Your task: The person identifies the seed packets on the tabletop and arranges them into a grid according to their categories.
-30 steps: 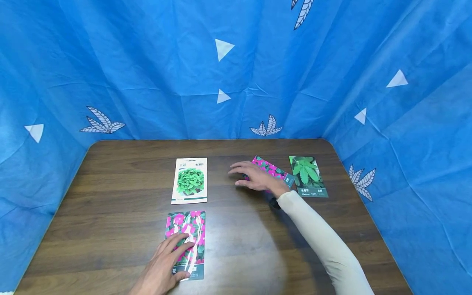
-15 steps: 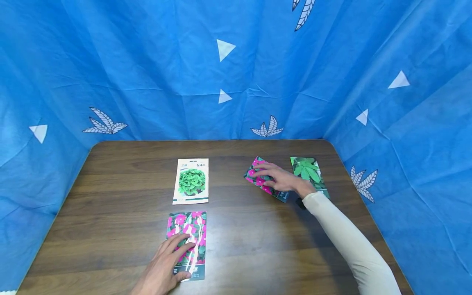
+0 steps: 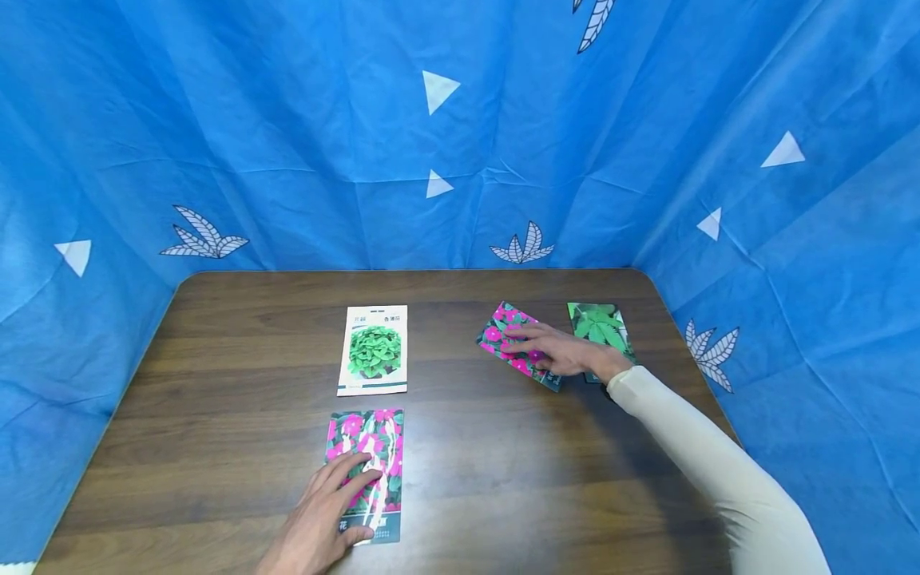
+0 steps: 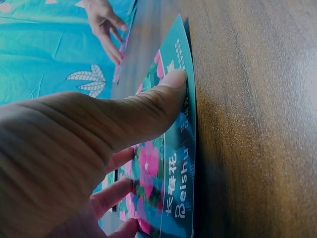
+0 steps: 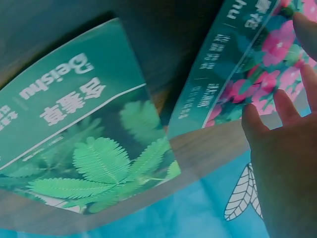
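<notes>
My left hand (image 3: 319,507) rests on a seed packet with pink flowers (image 3: 390,447) near the table's front, its fingers spread over the picture. In the left wrist view the thumb (image 4: 148,110) lies across the packet's dark green lower band. Farther back on the right, my right hand (image 3: 564,350) reaches over a second pink-flowered seed packet (image 3: 496,334), lying at a slant, with loosely spread fingers at its surface. Beside that packet is a green-leaf seed packet (image 3: 598,323), partly hidden by the right wrist; the right wrist view shows its fern-like leaves (image 5: 101,161).
A white seed packet (image 3: 374,351) with a green leafy plant lies behind the front pink-flowered one. The brown wooden table (image 3: 216,399) is closed in by a blue curtain (image 3: 287,120) at the back and both sides.
My right hand has moved to the right, from the left part of the slanted packet toward its right end, now covering part of the green-leaf packet. The left hand has stayed put.
</notes>
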`<state>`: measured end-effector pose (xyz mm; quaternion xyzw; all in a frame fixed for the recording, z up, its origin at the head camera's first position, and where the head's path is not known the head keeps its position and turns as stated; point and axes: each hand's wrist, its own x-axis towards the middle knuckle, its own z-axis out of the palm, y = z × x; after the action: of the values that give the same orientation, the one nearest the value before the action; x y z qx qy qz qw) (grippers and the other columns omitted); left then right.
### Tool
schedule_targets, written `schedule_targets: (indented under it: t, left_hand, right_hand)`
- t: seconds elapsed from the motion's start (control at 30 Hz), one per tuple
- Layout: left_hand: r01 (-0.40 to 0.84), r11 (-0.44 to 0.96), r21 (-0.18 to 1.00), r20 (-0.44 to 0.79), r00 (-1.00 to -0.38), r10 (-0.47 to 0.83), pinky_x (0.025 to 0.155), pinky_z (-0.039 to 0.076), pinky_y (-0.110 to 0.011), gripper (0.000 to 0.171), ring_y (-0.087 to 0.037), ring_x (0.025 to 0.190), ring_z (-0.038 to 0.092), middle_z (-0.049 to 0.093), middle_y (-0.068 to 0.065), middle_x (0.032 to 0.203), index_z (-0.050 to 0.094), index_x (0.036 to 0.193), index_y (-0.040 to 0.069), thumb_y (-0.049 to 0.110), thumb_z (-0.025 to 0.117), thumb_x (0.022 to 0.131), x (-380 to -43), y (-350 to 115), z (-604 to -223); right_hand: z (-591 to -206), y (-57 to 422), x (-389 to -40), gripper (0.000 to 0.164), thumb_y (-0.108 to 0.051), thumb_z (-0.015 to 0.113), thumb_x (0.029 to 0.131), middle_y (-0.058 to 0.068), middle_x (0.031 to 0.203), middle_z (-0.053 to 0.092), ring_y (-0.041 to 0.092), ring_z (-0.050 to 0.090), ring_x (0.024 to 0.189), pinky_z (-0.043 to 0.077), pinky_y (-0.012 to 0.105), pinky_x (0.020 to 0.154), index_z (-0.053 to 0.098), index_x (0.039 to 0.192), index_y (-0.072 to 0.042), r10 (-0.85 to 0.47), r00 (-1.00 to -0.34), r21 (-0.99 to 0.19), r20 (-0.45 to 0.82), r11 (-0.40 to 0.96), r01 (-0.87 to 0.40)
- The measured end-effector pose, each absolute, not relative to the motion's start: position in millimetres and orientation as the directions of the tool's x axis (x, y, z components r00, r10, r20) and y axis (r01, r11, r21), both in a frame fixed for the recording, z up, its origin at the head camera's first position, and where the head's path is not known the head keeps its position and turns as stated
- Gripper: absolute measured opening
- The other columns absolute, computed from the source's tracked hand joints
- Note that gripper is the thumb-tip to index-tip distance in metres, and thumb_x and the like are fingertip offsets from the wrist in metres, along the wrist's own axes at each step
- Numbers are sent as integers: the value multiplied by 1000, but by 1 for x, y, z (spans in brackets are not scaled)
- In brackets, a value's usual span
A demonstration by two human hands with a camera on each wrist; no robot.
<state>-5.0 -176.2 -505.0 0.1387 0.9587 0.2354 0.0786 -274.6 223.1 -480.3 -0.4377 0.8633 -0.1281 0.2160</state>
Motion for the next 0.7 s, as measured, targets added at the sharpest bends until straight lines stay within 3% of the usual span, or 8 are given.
schedule_targets:
  t: [0.33,0.5,0.7]
  left_hand:
    - [227,852,472,-93,-948,304,108,40,-59,74,-34,134,43,51,-6,145,63,132,18,37,91,67,-6,-177,-504]
    - [234,848,476,-90,-946,312,108,40,-59,74,-34,134,44,51,-6,144,63,132,17,37,91,67,-6,-177,-505]
    - [246,850,466,-78,-946,316,108,40,-57,74,-33,134,45,52,-7,144,64,132,17,38,91,67,-6,-176,-505]
  right_hand:
    - [-479,226,-271,66,-15,69,95,13,165,24,44,18,151,24,66,118,41,154,-22,-786,-535,-367,-309,618,-696]
    - [-480,227,-265,68,-25,66,98,15,165,22,44,19,151,22,63,120,34,157,-21,-796,-523,-265,-305,598,-756]
    - [-485,226,-258,69,-25,65,98,12,166,19,43,16,151,25,63,119,31,158,-21,-797,-534,-275,-283,600,-751]
